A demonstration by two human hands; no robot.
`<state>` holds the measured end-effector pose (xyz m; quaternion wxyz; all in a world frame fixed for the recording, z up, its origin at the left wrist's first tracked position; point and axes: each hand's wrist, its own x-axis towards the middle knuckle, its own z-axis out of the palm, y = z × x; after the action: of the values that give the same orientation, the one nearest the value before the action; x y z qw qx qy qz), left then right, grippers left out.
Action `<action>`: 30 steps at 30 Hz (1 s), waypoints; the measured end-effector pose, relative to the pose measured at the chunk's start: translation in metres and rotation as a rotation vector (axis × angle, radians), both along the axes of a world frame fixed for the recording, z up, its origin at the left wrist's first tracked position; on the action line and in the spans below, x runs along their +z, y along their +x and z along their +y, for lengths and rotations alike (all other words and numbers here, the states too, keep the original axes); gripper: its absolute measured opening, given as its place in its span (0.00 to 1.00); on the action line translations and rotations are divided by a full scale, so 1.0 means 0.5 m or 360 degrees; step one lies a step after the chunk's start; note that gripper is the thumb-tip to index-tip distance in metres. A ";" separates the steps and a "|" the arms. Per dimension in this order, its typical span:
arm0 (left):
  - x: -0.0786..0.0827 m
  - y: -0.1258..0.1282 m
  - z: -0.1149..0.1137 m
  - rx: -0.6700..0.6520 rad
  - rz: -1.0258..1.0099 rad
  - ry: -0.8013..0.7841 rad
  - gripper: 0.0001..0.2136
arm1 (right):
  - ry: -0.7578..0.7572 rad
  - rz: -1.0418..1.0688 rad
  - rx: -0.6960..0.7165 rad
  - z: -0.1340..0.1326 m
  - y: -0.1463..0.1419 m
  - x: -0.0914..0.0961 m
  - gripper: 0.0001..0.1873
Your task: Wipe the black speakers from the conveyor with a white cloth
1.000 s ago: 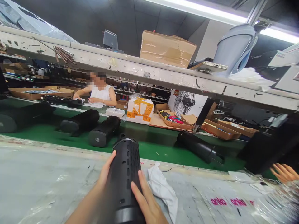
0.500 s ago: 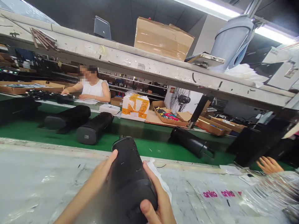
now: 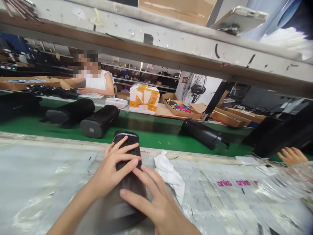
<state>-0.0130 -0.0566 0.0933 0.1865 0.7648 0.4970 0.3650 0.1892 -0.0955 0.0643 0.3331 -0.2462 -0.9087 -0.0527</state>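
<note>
A black cylindrical speaker (image 3: 130,187) lies under both hands at the near edge of the worktable, its far end toward the green belt. Across the far part of its upper face rests my left hand (image 3: 117,163), fingers spread and stretched. My right hand (image 3: 155,195) touches the same face closer to me, fingers extended and thumb apart. Motion blurs the speaker's near end. A crumpled white cloth (image 3: 171,176) lies just right of it.
More black speakers (image 3: 100,120) lie on the green belt (image 3: 156,137), with one (image 3: 204,133) farther right. A shelf (image 3: 146,36) crosses overhead. Across the belt sits a person (image 3: 97,85). Another person's hand (image 3: 292,156) and clear plastic wrap (image 3: 286,182) are at right.
Both hands have moved from the speaker's sides onto its upper face, the left spreading across the far end. The view has tipped downward, and more of the white cloth shows.
</note>
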 end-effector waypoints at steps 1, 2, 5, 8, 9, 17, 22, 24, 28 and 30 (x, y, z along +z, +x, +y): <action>0.002 0.003 -0.001 -0.0037 -0.0022 -0.0010 0.14 | -0.0104 0.0017 0.0018 -0.004 0.000 0.000 0.40; 0.004 0.007 -0.001 -0.0084 -0.0048 -0.0010 0.16 | -0.0200 0.0042 0.0025 -0.009 -0.001 -0.002 0.43; 0.012 0.027 -0.006 -0.0139 -0.0171 -0.0021 0.19 | -0.0423 0.0126 0.0006 -0.027 -0.018 -0.010 0.43; 0.022 0.049 -0.021 -0.0031 -0.0277 -0.0123 0.22 | -0.0715 0.0355 -0.0257 -0.058 -0.040 -0.021 0.44; 0.025 0.056 -0.028 -0.0003 -0.0287 -0.0159 0.23 | -0.0813 0.0430 -0.0375 -0.070 -0.045 -0.024 0.46; 0.031 0.082 -0.060 -0.0116 -0.0182 -0.0176 0.28 | -0.0781 0.0490 -0.0223 -0.099 -0.027 0.021 0.22; 0.030 0.086 -0.054 -0.0054 -0.0357 -0.0188 0.28 | -0.0943 0.0435 -0.0064 -0.086 -0.026 0.050 0.18; 0.027 0.087 -0.053 -0.0033 -0.0398 -0.0208 0.28 | -0.0974 0.0380 -0.0052 -0.084 -0.023 0.054 0.19; 0.005 0.079 -0.053 -0.0054 -0.0331 -0.0128 0.29 | -0.0964 0.0293 -0.0024 -0.074 -0.017 0.058 0.21; -0.009 0.071 -0.054 -0.0058 -0.0309 -0.0040 0.27 | -0.0931 0.0317 -0.0032 -0.071 -0.020 0.060 0.15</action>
<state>0.0227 -0.0835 0.0886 0.2499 0.7324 0.4673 0.4276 0.1794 -0.1309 0.0943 0.3348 -0.3446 -0.8457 0.2323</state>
